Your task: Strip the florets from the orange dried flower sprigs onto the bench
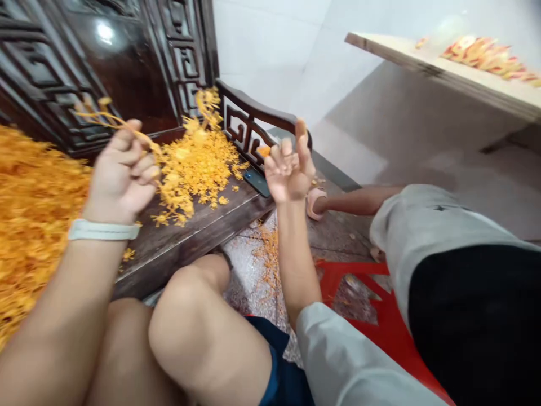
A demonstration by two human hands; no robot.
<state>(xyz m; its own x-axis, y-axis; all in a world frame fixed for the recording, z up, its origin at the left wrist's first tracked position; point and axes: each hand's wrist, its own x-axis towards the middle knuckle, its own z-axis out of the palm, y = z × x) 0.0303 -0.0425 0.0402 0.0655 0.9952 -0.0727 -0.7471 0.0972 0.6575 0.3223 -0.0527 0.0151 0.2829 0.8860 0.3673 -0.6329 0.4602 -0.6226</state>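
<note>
My left hand (127, 169), with a pale band on its wrist, is closed around thin orange stems (107, 118). They reach up and left from its fingers, above the dark wooden bench. Just right of that hand lies a loose pile of orange plastic flower pieces (203, 163). My right hand (291, 163), below a grey sleeve, is raised near the bench's armrest. One digit points up while the others curl in. A small orange piece (264, 151) shows at the curled fingertips, its shape too blurred to tell.
A large orange heap (38, 225) covers the bench's left. A phone (257, 183) lies near the front edge (177, 248). Another person's leg and light shorts (431, 220) are at right, by red material (363, 316) on the floor. A board (406, 51) holds several red-yellow pieces.
</note>
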